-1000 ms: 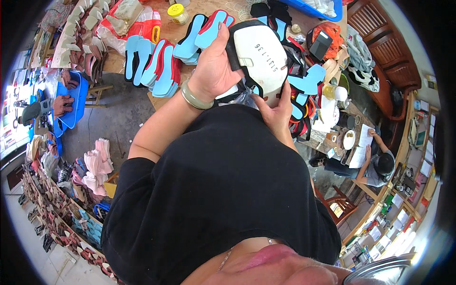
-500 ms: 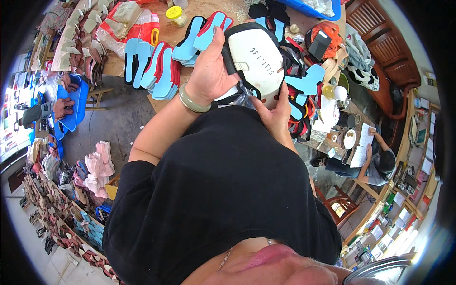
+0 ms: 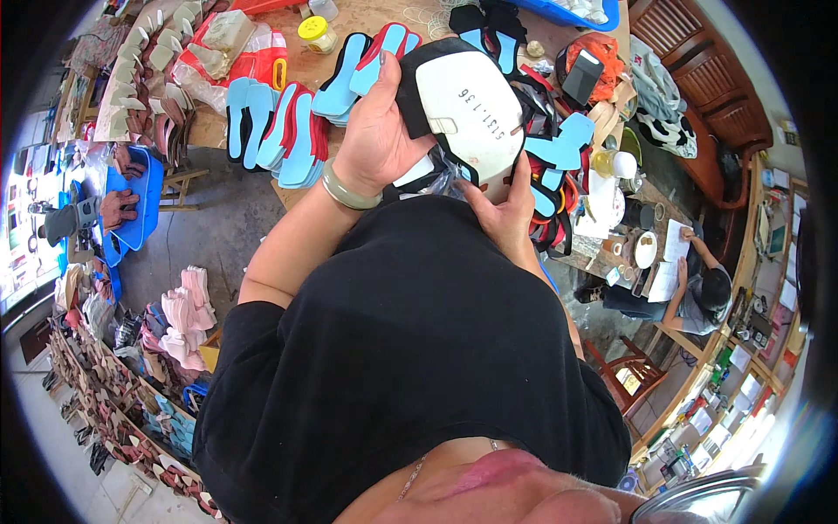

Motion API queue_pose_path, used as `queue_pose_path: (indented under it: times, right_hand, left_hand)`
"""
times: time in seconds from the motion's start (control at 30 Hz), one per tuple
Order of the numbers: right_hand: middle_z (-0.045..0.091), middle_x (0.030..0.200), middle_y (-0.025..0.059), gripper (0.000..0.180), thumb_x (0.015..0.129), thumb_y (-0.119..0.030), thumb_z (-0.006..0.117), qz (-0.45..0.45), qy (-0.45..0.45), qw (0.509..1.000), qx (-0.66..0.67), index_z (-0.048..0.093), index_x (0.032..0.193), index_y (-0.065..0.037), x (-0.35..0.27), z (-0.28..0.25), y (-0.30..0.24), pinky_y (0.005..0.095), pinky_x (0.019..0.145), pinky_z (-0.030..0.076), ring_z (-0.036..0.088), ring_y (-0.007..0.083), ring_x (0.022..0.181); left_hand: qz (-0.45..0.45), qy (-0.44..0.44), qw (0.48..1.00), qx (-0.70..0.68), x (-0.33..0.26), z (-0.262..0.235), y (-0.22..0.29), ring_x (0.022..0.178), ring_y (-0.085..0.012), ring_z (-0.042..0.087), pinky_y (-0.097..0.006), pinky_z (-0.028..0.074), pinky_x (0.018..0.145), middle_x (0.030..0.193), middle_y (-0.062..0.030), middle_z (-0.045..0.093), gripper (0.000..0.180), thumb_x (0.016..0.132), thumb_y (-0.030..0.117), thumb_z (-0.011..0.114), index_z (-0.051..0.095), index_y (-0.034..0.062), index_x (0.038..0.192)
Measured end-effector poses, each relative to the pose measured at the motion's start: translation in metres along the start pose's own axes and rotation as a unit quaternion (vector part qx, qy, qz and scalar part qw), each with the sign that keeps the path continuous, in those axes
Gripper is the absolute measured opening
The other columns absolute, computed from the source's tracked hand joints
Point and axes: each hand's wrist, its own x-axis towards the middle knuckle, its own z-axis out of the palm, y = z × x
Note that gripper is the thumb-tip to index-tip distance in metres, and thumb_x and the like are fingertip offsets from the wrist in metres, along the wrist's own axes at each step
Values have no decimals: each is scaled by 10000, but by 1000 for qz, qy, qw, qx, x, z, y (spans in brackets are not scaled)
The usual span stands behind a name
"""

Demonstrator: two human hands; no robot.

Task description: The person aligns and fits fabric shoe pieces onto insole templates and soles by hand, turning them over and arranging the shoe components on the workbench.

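Note:
Both my hands hold a white shoe last (image 3: 471, 109) with black upper material (image 3: 409, 100) wrapped around its edge, just above the near edge of the bench. My left hand (image 3: 377, 144), with a pale bangle at the wrist, grips its left side; the thumb points up along the black material and the other fingers are partly hidden. My right hand (image 3: 504, 205) pinches the narrow near end between thumb and fingers. Left of the last lie blue-topped insoles (image 3: 301, 144) with red and black layers, in stacks. More blue and black pieces (image 3: 563, 144) lie to its right.
The wooden bench (image 3: 353, 17) carries a yellow-lidded jar (image 3: 317, 35), a red-and-white bag (image 3: 262, 52) and a blue tray (image 3: 567, 10). At far right another person (image 3: 703, 297) sits with papers. Blue crates (image 3: 144, 196) and racks of shoe parts (image 3: 113, 397) stand left.
The shoe last has tipped slightly, its far end shifting a little left with my left hand. Both hands keep their hold. The whole view has shifted slightly.

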Motion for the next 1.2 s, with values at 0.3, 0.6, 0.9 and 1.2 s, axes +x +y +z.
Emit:
queue_pose_path:
  times: [0.3,0.6,0.9,1.2]
  right_hand:
    - [639,1013,184,829,696,-227,819,24,-19,999,-27,366,1345,17,0,-2,-6,316,724,522,655,200,783]
    - [613,1110,232,843,715,-284,796,30,-35,997,-57,347,1361,21,-2,-6,-5,368,801,519,640,356,984]
    - [566,879,116,679,728,-234,769,-79,-13,985,-151,437,1294,-63,8,-15,-19,383,592,482,599,292,761]
    - [533,824,100,674,724,-229,769,-116,-19,980,-163,451,1294,-61,8,-13,-16,380,569,471,576,280,721]
  left_hand:
    - [-1,-6,1000,5,-2,0,-3,1227,-271,505,-438,402,1031,1318,-127,520,603,997,495,275,403,30,1360]
    - [-7,-34,999,-16,-2,-5,-3,1247,-293,485,-461,391,1040,1347,-147,494,648,985,526,268,387,18,1370]
    - [6,-43,999,8,-8,-39,-2,1209,-299,523,-514,378,1042,1271,-119,572,361,986,243,451,503,36,1276]
    - [12,-43,999,8,-15,-49,-1,1218,-293,516,-512,374,1046,1291,-109,560,358,984,227,458,488,51,1294]
